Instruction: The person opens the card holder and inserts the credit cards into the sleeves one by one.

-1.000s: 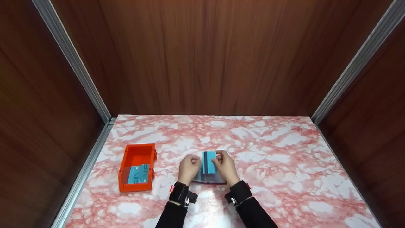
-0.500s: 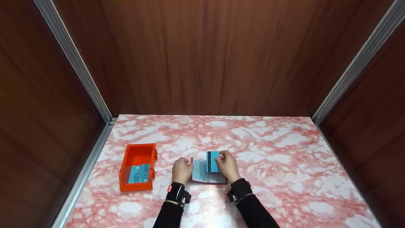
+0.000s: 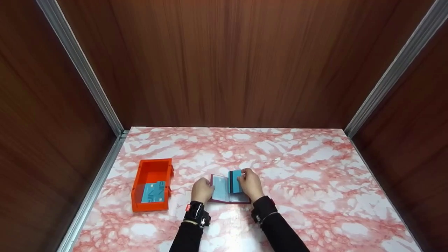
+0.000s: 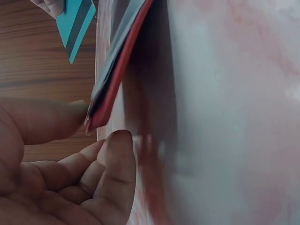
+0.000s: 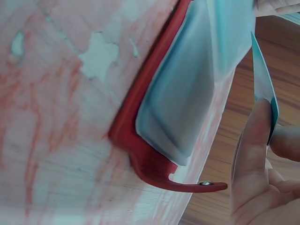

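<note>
In the head view an open red card holder (image 3: 220,189) with clear plastic sleeves lies between the hands. A blue card sits in its left-side sleeve. My left hand (image 3: 202,190) is at the left cover; the left wrist view shows the thumb against the edge of the red cover (image 4: 117,79) and the index fingertip just under it. My right hand (image 3: 252,183) pinches a blue card (image 3: 235,182) with a dark stripe, tilted over the right-hand sleeves. In the right wrist view this card (image 5: 264,82) is edge-on between thumb and finger, beside the sleeves; a strap with a metal snap (image 5: 206,183) sticks out from the cover.
An orange bin (image 3: 134,201) stands left of the hands on the pink and white marbled table (image 3: 301,168). Several blue cards (image 3: 150,192) lie inside it. Brown wood-look panels (image 3: 224,63) enclose the back and sides.
My left hand has moved left, spreading the holder's left side open and exposing the sleeve with a card. The pinched card has shifted slightly right, then a little toward me.
</note>
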